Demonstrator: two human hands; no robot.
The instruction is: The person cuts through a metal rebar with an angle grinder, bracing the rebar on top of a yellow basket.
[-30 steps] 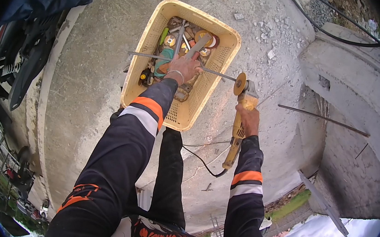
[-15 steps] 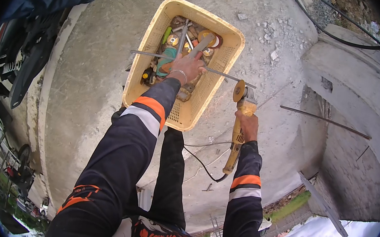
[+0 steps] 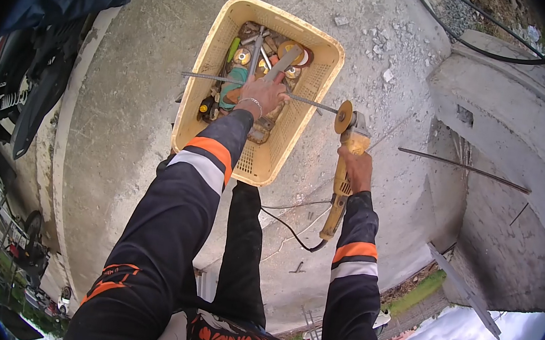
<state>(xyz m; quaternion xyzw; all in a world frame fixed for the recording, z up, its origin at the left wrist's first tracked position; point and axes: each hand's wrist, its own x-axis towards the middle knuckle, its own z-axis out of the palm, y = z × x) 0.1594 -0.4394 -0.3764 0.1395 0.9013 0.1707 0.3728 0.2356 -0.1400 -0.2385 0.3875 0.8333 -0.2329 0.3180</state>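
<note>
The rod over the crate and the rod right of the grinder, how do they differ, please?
The rod over the crate is in the left hand; the rod right of the grinder is untouched. The first spans the crate; the second lies outside it. The first looks grey, the second darker, browner. Both are long and thin.

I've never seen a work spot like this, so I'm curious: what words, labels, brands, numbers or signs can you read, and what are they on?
No text is readable.
Left sleeve: small orange marks, possibly lettering, too small.
Right sleeve: similar marks, also unreadable.
Discs in the basket: centre markings too small.
Grinder: no legible brand or number.
</note>
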